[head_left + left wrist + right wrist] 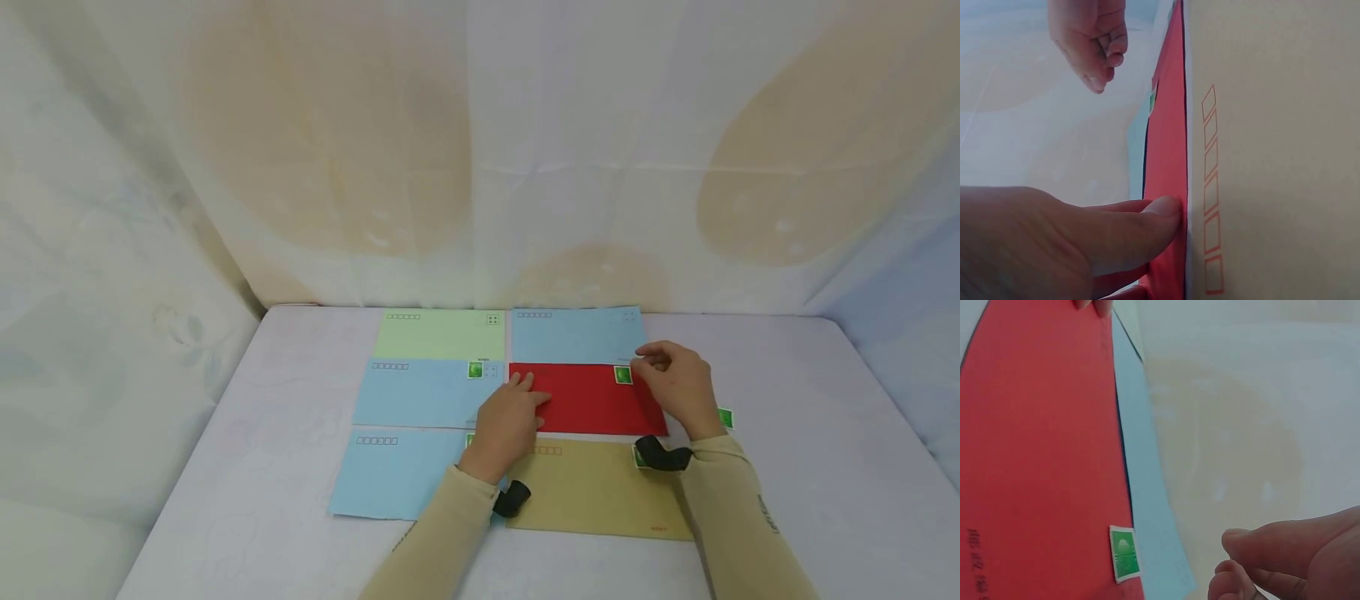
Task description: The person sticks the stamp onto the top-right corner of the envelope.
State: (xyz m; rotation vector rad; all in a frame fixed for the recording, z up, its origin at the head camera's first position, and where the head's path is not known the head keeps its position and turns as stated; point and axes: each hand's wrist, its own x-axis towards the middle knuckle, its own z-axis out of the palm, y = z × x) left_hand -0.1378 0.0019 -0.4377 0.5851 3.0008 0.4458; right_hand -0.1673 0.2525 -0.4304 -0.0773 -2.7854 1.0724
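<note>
A red envelope (577,410) lies in the right column of the table's envelopes, with a green stamp (623,375) at its upper right corner. My left hand (504,429) rests on the envelope's left end, fingers spread; its thumb (1163,215) presses near the lower edge in the left wrist view. Just right of the stamp, my right hand (678,387) hovers by the corner, fingers loosely bent. In the right wrist view the right hand (1285,562) holds nothing visible and stands apart from the stamp (1125,554).
A brown envelope (592,492) lies nearer me, its stamp partly hidden by the right wrist camera (663,456). Blue envelopes (420,400) and a green envelope (438,335) fill the left column; another blue envelope (573,335) lies behind. A loose stamp (725,417) lies at right.
</note>
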